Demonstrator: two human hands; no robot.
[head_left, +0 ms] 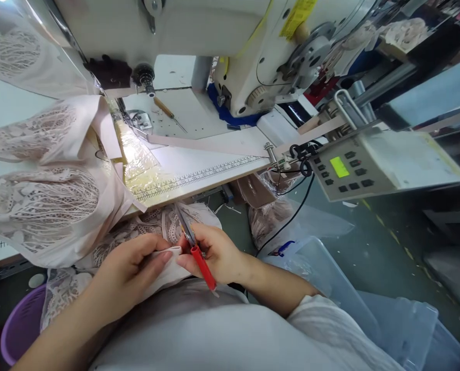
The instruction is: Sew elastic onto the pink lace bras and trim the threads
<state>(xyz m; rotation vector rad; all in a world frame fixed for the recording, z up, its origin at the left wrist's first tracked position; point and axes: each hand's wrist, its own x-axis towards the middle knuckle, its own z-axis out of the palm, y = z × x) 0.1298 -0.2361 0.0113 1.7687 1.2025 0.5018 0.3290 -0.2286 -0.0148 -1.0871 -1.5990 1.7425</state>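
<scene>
My left hand [137, 268] is closed, thumb and fingers pinching the folded edge of a pale fabric piece [170, 270] over my lap. Close on its right, my right hand [218, 252] is closed around a pair of scissors [202, 268] with a red handle. Their metal blades point up and away from me, toward the table edge. The right fingertips are beside the fabric edge; whether they also grip it I cannot tell. Behind my hands, pale lace [166, 219] hangs below the table. Lace-cupped garment pieces [52, 201] lie on the table at left.
A sewing machine [199, 26] stands over the white table, which has a printed ruler [202, 178]. An awl [168, 111] with a wooden handle lies under the machine arm. At right are a control box [353, 165] and a clear plastic bin [330, 278]; a purple basket [21, 330] stands lower left.
</scene>
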